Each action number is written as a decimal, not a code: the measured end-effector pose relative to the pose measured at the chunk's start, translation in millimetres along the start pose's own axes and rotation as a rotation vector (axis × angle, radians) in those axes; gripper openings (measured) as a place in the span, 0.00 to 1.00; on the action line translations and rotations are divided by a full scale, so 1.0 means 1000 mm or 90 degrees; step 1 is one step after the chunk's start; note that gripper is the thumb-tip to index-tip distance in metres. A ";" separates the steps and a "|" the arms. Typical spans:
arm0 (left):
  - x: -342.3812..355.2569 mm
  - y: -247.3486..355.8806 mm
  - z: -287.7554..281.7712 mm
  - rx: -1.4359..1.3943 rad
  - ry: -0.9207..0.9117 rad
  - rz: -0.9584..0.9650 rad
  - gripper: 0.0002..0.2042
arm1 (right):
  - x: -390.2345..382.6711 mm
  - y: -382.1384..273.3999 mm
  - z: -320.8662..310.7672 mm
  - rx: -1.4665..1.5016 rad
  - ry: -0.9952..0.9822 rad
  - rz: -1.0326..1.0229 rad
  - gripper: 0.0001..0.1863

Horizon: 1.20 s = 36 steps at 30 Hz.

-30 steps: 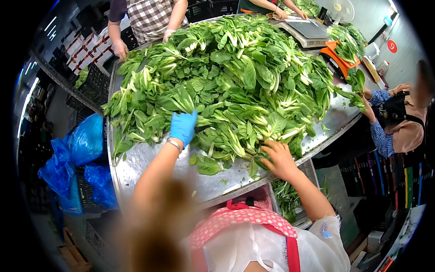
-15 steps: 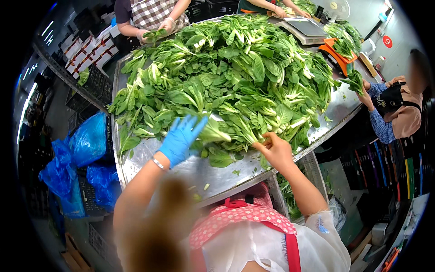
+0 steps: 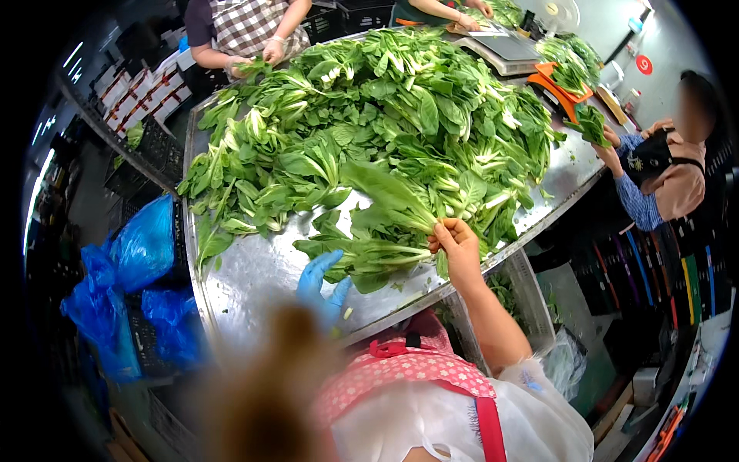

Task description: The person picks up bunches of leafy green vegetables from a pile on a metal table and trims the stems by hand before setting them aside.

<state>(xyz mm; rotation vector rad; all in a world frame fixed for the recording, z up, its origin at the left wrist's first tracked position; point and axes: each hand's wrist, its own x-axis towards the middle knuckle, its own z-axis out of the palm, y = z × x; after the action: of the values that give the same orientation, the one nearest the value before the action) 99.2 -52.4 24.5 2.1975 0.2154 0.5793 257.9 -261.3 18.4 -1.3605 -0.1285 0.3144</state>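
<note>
A big heap of leafy greens (image 3: 362,115) with pale stems covers most of the metal table (image 3: 254,285). My bare right hand (image 3: 456,245) pinches the pale stem end of one leafy green (image 3: 391,196), whose leaves point up and left above the table. Just below it, another leafy green (image 3: 369,258) lies near the front edge, its stem close to my right fingers. My left hand (image 3: 322,289), in a blue glove, has its thumb and fingers apart beside that lower plant's leaves. Nothing shows between them; a blurred brown shape hides my left wrist and forearm.
Across the table a person in a checked apron (image 3: 258,27) handles greens. Another at right holds a bunch (image 3: 590,125) by an orange scale (image 3: 560,88). Blue plastic bags (image 3: 145,245) lie on crates at left. A pale crate (image 3: 531,300) stands under the front edge.
My left hand has moved down toward the front edge, away from the pile. My right hand now holds a plant lifted at an angle. The whole view has shifted slightly.
</note>
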 end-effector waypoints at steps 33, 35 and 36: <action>-0.034 0.045 0.094 -0.634 0.208 -0.520 0.10 | -0.049 0.063 0.012 0.318 -0.175 0.160 0.08; -0.037 0.032 0.083 -0.593 0.261 -0.502 0.12 | -0.047 0.059 0.014 0.279 -0.155 0.114 0.08; -0.042 0.011 0.079 -0.640 0.316 -0.535 0.13 | -0.045 0.056 0.015 0.260 -0.146 0.091 0.07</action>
<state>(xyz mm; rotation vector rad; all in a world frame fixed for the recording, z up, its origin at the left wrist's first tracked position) 99.2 -127.9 -24.4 0.8400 0.8432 0.5484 203.2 -250.7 -29.4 -0.9271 -0.1483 0.5839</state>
